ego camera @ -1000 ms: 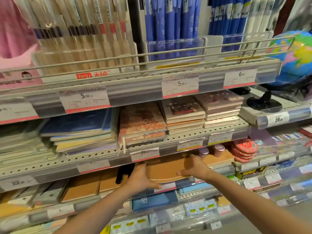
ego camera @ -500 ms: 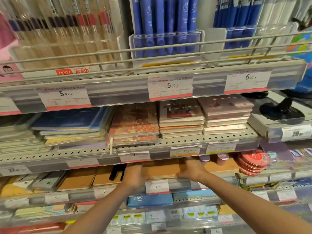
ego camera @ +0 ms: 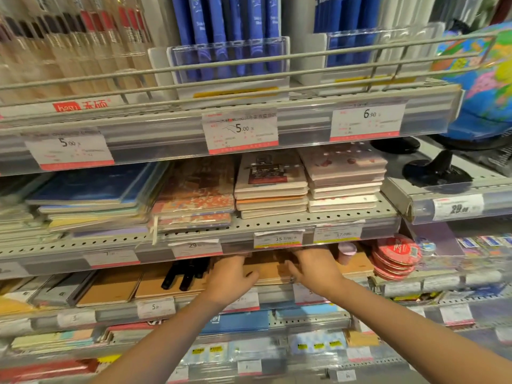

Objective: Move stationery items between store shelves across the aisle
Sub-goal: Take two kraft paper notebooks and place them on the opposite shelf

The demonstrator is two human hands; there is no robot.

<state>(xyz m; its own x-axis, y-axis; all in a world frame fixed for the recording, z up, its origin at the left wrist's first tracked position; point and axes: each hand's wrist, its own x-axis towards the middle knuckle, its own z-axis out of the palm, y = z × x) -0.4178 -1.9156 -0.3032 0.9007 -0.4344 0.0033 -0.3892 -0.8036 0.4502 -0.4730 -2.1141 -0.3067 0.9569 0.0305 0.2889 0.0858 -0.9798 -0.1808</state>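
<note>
I see the brown kraft notebook [ego camera: 270,268] lying flat on the third shelf [ego camera: 304,296] down, its front edge close to the shelf lip. It sits between a stack of matching brown notebooks [ego camera: 110,286] to its left and another brown notebook [ego camera: 356,263] to its right

A colourful globe [ego camera: 487,87] sits at far right on a black stand [ego camera: 436,171]. White price tags [ego camera: 240,130] line the shelf edges [ego camera: 166,134].
</note>
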